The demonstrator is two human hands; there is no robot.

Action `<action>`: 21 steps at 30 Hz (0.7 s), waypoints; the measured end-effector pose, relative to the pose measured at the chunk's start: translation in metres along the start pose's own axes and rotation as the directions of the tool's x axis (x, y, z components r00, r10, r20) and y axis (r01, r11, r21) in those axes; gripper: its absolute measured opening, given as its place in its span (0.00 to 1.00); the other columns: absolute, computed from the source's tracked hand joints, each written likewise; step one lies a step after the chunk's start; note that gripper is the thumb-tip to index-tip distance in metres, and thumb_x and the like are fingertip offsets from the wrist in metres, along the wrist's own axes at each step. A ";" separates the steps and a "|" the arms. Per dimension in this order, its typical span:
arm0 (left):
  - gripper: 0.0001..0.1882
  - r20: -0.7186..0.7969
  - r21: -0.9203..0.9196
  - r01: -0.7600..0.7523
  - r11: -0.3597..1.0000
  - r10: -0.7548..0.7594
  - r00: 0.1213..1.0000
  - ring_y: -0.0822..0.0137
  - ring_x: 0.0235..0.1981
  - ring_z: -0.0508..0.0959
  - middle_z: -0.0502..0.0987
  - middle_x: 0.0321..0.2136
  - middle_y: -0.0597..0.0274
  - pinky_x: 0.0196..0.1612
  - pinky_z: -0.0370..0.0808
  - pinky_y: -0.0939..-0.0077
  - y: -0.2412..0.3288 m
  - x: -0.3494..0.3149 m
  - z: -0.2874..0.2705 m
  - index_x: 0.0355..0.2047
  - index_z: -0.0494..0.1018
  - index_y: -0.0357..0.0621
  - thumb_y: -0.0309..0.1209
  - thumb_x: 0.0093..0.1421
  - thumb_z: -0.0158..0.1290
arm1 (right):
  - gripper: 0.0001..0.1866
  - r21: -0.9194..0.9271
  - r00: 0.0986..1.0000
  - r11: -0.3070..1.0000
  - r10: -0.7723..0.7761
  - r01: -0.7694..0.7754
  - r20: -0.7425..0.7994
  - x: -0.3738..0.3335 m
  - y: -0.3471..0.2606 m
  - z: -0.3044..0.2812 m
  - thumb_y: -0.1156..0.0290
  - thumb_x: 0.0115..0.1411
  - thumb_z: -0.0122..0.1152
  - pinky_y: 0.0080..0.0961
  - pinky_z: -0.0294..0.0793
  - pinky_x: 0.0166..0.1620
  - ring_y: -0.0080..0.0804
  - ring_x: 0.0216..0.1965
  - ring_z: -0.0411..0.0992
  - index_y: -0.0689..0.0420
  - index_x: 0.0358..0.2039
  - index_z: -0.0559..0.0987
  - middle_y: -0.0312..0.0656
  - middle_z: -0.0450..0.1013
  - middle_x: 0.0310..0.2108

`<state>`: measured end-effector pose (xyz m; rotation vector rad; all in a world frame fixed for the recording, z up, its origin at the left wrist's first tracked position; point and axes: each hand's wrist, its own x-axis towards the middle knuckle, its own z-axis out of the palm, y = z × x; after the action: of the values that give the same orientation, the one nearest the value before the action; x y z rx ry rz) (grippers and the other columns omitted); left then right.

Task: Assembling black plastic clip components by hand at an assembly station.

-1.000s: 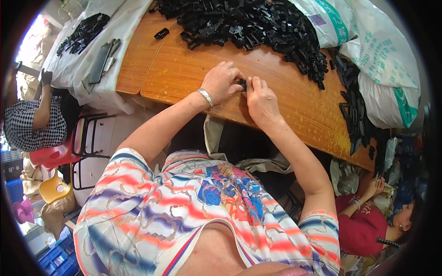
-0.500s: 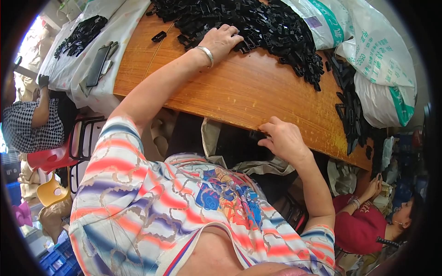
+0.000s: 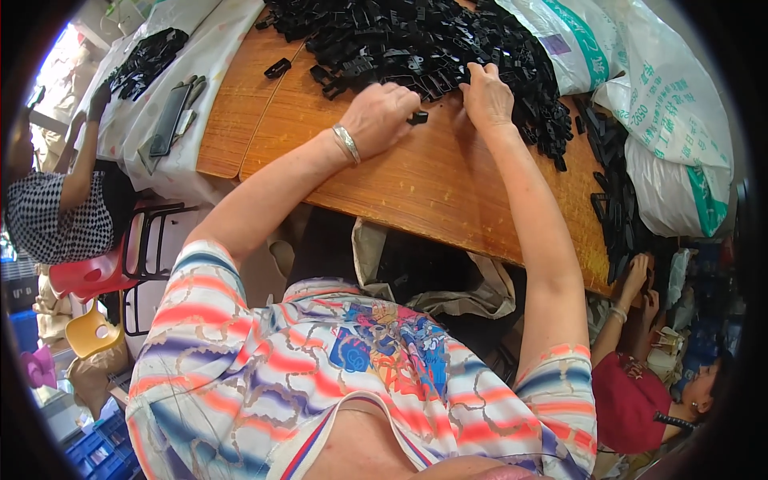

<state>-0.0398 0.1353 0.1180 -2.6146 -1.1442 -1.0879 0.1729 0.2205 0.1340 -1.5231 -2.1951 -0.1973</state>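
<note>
A big heap of small black plastic parts (image 3: 376, 44) covers the far side of the wooden table (image 3: 384, 184). My left hand (image 3: 380, 116), with a silver bracelet at the wrist, is closed over the table just in front of the heap. A small black plastic part (image 3: 418, 118) pokes out at its fingertips. My right hand (image 3: 488, 94) reaches to the heap's near edge, fingers bent down among the pieces. Whether a piece is pinched there is hard to make out. One loose black clip-like part (image 3: 278, 68) lies apart on the left.
White sacks with green print (image 3: 676, 120) stand at the right, beside longer black pieces (image 3: 612, 184). On the left are a cloth-covered table (image 3: 180, 72) and one co-worker (image 3: 56, 208); another in dark red (image 3: 632, 400) sits at the right. An open beige bag (image 3: 464, 298) hangs below the table edge.
My right hand has gone from the table's near edge up to the heap. The left hand has drawn back slightly from the heap with a black part. Both co-workers' arms have shifted.
</note>
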 end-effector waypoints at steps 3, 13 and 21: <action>0.13 0.001 -0.100 0.050 0.994 -0.050 0.999 0.56 0.36 0.75 0.72 0.29 0.60 0.41 0.74 0.66 0.011 -0.010 0.001 0.31 0.71 0.45 0.26 0.47 0.63 | 0.10 0.002 0.999 0.999 0.032 -0.032 -0.018 -0.006 0.003 0.006 0.71 0.57 0.64 0.43 0.79 0.41 0.55 0.38 0.77 0.58 0.39 0.77 0.51 0.72 0.42; 0.11 0.105 -0.190 0.003 0.982 0.018 0.994 0.57 0.42 0.74 0.75 0.35 0.62 0.44 0.75 0.67 0.030 -0.031 -0.005 0.34 0.72 0.44 0.26 0.52 0.62 | 0.10 0.099 0.931 0.973 0.168 -0.211 0.325 -0.052 0.003 -0.035 0.67 0.56 0.65 0.39 0.78 0.42 0.50 0.36 0.78 0.60 0.34 0.80 0.51 0.79 0.30; 0.16 0.048 -0.238 0.304 0.923 -0.301 0.952 0.57 0.41 0.74 0.74 0.36 0.60 0.41 0.74 0.67 0.035 -0.046 -0.020 0.39 0.74 0.42 0.29 0.51 0.65 | 0.12 0.309 0.965 0.926 -0.251 0.217 0.074 -0.080 0.021 -0.058 0.82 0.57 0.55 0.32 0.78 0.40 0.44 0.34 0.77 0.58 0.40 0.81 0.44 0.77 0.36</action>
<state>-0.0491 0.0750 0.1102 -2.6816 -1.5505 -1.3508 0.2312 0.1389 0.1469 -1.1312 -2.3657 0.1455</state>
